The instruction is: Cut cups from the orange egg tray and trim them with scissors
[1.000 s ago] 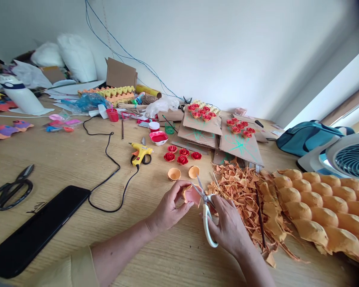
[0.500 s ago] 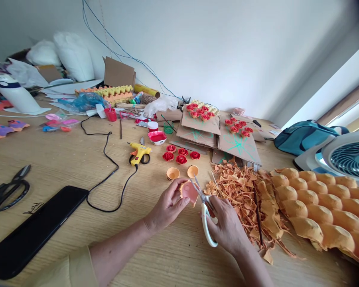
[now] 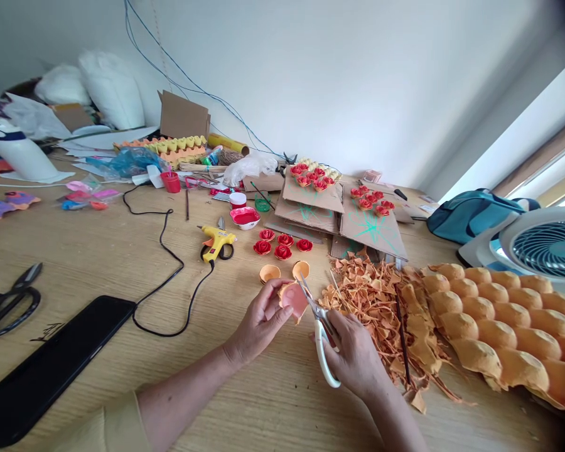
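Observation:
Between the thumb and fingers of my left hand (image 3: pixel 258 320) is an orange egg-carton cup (image 3: pixel 293 297) with a ragged rim, its pinkish inside facing me. My right hand (image 3: pixel 355 351) grips white-handled scissors (image 3: pixel 326 351). Their blades are at the cup's upper right edge, slightly apart. Just beyond my hands, trimmed orange cups (image 3: pixel 269 274) sit on the table, one more cup (image 3: pixel 301 270) beside them. Several red paper roses (image 3: pixel 283 252) stand behind these. To the right lies a heap of orange carton scraps (image 3: pixel 365 301).
An orange egg tray (image 3: pixel 503 320) lies upside down at the right, near a fan (image 3: pixel 555 245). A yellow glue gun (image 3: pixel 218 242) with a black cord, a bowl of red paint (image 3: pixel 245 216), a black phone (image 3: pixel 61 364) and black scissors (image 3: pixel 14 298) are leftward. Cardboard sheets (image 3: pixel 370 232) hold more roses.
The whole view has shifted slightly. My left hand has turned the cup a little, and the scissor blades now sit along its upper right rim.

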Available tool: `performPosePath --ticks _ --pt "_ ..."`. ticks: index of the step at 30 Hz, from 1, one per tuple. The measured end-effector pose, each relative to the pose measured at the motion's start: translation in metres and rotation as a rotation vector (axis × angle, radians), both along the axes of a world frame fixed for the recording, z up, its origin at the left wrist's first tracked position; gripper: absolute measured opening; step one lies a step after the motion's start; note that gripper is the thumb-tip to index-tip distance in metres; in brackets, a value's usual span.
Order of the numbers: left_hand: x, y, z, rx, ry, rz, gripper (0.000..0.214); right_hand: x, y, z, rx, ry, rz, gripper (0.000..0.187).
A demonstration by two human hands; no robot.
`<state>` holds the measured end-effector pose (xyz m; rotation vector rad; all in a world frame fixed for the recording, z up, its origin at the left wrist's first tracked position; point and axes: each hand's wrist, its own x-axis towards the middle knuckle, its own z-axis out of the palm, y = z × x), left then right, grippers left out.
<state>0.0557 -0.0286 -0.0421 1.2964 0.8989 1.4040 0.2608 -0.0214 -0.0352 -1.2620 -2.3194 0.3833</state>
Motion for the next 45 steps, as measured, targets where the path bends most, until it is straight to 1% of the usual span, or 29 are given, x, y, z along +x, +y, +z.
performPosePath --ticks 5,11,15,20,28,33,41,45 --pt "0.0012 0.0025 -0.0028 -0.006 -0.033 -0.013 0.032 -0.0017 0.0021 -0.0041 0.012 0.002 -0.003 0.025" --pt "0.0027 0.0026 -0.0053 0.039 -0.043 -0.070 0.032 -0.0015 0.0009 -0.0026 0.023 0.023 -0.004 0.021" --pt "0.0020 0.0023 -0.0058 0.061 -0.046 -0.115 0.031 -0.0009 -0.0005 -0.0014 0.029 0.023 0.006 0.020" --pt "0.0012 0.0023 -0.0061 0.063 -0.042 -0.121 0.032 -0.0012 -0.0008 -0.0001 0.003 0.036 0.019 0.021" --pt "0.0004 0.0023 -0.0028 0.014 -0.049 -0.084 0.033 -0.0025 -0.0004 -0.0008 -0.036 0.066 0.031 0.021" --pt "0.0008 0.0028 0.0021 -0.023 -0.034 -0.066 0.032 -0.0021 -0.0002 -0.0025 0.006 0.036 0.016 0.024" --pt "0.0007 0.0029 -0.0037 -0.048 -0.019 -0.006 0.032 -0.0018 0.0010 -0.0028 0.028 0.013 -0.008 0.026" --pt "0.0008 0.0031 -0.0026 -0.047 -0.015 0.007 0.029 -0.0021 0.0003 -0.0017 0.034 0.025 -0.015 0.027"
